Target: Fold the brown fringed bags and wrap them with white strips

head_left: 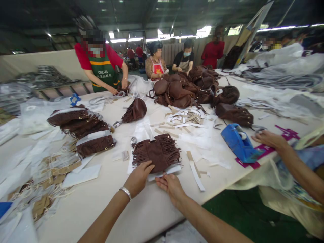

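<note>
Brown and soft-looking, a bag [159, 154] with fringe on both sides lies flat on the pale bench [152, 211]. The left hand [139, 178], with a shiny bracelet [126, 192] on its wrist, touches the bag's bottom left corner. Its fingers [146, 165] are close together, but I cannot tell if they grip. The right hand [173, 189] is at the bottom edge, by a white sheet [175, 169] that pokes out from under the bag. Those fingers are narrow, and I cannot tell if they pinch the sheet. Paper strips [197, 176] lie just to the right. A blue tape holder [235, 140] sits farther right, near another person's hand [272, 139]. A big pile of brown bags [177, 89] is at the back.
</note>
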Motion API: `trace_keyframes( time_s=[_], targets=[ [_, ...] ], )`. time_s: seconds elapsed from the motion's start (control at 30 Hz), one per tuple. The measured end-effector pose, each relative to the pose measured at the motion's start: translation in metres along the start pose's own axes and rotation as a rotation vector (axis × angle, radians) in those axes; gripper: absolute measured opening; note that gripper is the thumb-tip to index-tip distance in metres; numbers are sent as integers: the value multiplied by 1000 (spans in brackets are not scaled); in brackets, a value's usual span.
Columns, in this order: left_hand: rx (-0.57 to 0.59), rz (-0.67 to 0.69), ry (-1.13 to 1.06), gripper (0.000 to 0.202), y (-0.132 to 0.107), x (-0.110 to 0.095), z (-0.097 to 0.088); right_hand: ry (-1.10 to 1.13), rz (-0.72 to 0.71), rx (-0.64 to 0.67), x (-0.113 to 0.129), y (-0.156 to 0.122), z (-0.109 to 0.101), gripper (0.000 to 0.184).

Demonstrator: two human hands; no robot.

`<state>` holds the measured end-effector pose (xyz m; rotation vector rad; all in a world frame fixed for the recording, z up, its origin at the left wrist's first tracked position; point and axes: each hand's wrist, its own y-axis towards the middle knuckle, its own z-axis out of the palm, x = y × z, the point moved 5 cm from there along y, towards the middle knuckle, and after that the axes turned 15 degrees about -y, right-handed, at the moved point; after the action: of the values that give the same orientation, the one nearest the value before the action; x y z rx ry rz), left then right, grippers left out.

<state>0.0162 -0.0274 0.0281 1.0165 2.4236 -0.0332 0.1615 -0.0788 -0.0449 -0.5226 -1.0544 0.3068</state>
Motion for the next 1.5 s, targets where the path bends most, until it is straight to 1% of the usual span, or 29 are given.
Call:
trace_keyframes(
  time_s=[0.13, 0.23, 0.3, 0.4, 0.47, 0.5, 0.63, 0.67, 0.73, 0.8, 0.87, 0.9, 0.97, 1.03, 1.07, 1.13, 1.17, 1.27, 1.4, 1.5],
  targets=[
    [33, -23, -52, 59, 5, -5, -6, -9, 3, 6, 0, 1, 0, 37],
    [52, -27, -56, 39, 12, -12, -10, -44, 4, 2, 1, 2, 0, 32],
    [69, -35, -33, 26, 18, -18, -11, -136, 23, 8, 1, 5, -1, 28],
    [74, -32, 11, 21, 25, -24, -5, -287, 73, 32, 3, 9, -6, 27],
    [61, -23, 10, 25, 27, -23, 4, -344, 109, 59, 4, 12, -10, 28],
    [55, -21, 8, 31, 27, -22, 10, -373, 128, 78, 4, 14, -11, 28],
    [32, -26, 85, 65, 24, -13, 37, -496, 182, 153, 8, 21, -10, 30],
    [22, -30, 121, 69, 23, -11, 42, -527, 186, 166, 9, 22, -10, 29],
    [1, -34, 186, 69, 22, -9, 49, -599, 177, 182, 14, 21, -14, 29],
    [-18, -27, 230, 67, 21, -9, 54, -682, 129, 157, 24, 17, -26, 28],
    [-23, -17, 255, 65, 20, -9, 56, -752, 24, 75, 41, 12, -45, 25],
    [-22, -12, 262, 65, 20, -9, 56, -812, -74, -1, 54, 11, -57, 22],
    [-19, -6, 273, 63, 19, -9, 56, -1002, -322, -190, 81, 10, -76, 18],
    [-25, 1, 277, 61, 19, -9, 56, -1245, -545, -344, 102, 15, -83, 26],
    [-30, 7, 277, 61, 19, -9, 56, -1363, -614, -375, 108, 21, -82, 33],
    [-35, 17, 275, 60, 18, -9, 56, -1532, -660, -355, 111, 37, -75, 45],
    [-36, 24, 276, 60, 18, -9, 56, -1591, -669, -333, 111, 44, -72, 48],
    [-33, 32, 296, 59, 19, -9, 58, -1675, -682, -281, 113, 55, -64, 42],
    [-23, 14, 317, 59, 17, -11, 59, -1772, -722, -175, 122, 52, -64, 31],
    [-39, 21, 342, 60, 15, -12, 58, -1882, -749, -106, 124, 50, -64, 29]
  ],
)
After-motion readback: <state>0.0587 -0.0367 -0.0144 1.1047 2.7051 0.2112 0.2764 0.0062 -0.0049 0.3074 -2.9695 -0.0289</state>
